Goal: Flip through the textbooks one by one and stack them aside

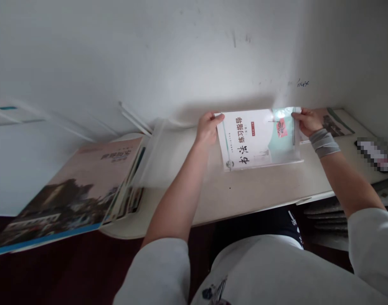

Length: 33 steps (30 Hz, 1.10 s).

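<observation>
Both my hands grip a white and pale-green calligraphy workbook [260,146] by its opposite ends, above the table. Dark Chinese characters and a small red label are printed on its cover, which lies sideways to me. A clear plastic cover [287,154] shines around it and extends beyond its lower edge. My left hand [209,127] is closed on the left corner, thumb on top. My right hand [309,122], with a grey band around the wrist, pinches the upper right corner. The fingers beneath the workbook are hidden.
A stack of large books [86,182] overhangs the left end of the pale table [244,195], beside clear plastic sheets [165,148]. Another picture-covered book [335,123] lies behind my right hand. A blurred-out phone-like object [376,156] rests at right. The wall [181,55] rises behind.
</observation>
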Each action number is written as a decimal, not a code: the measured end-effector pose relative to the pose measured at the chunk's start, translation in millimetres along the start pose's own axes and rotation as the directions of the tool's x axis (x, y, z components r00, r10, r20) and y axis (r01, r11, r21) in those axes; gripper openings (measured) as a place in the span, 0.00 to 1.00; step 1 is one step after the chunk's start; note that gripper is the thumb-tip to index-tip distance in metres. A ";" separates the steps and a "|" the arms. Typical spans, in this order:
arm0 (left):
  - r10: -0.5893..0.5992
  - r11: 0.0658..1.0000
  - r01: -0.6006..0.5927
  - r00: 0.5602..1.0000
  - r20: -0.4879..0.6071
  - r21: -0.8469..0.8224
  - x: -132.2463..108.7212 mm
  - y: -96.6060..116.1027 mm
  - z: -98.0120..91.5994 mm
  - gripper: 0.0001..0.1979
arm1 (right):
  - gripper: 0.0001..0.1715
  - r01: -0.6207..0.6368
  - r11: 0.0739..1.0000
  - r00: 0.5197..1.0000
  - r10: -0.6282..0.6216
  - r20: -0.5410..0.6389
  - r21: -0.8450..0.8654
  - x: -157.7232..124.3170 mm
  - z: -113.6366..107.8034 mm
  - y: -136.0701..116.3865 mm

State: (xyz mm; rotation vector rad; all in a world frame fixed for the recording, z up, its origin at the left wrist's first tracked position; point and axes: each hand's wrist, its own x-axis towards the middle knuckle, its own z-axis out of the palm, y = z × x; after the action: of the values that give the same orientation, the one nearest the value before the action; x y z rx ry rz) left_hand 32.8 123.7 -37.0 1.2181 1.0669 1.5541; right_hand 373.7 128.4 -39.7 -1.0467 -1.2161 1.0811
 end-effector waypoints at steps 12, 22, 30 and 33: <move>0.093 0.550 -0.553 0.785 0.612 0.626 -240.7 23.9 -62.9 0.07 | 0.09 0.278 0.837 0.925 -0.100 0.367 -0.471 -216.2 -60.9 -11.3; 0.188 0.271 -0.760 0.643 0.742 0.590 -277.1 -25.2 -49.9 0.09 | 0.10 0.633 0.347 0.771 -0.206 0.603 -0.692 -273.0 -53.2 42.6; 0.296 0.395 -0.654 0.756 0.584 0.646 -281.9 -36.1 -46.1 0.07 | 0.09 0.509 0.505 0.860 -0.266 0.436 -0.697 -275.9 -42.9 48.8; 0.274 0.460 -0.583 0.811 0.518 0.670 -279.8 -33.9 -41.2 0.08 | 0.11 0.442 0.557 0.896 -0.249 0.366 -0.703 -272.2 -41.4 49.8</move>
State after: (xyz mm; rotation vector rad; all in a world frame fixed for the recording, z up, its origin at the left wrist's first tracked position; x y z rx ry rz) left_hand 37.2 -140.7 -142.6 2.4946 1.3406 1.0799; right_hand 400.8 -131.5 -139.7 -1.2452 -2.0876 0.3113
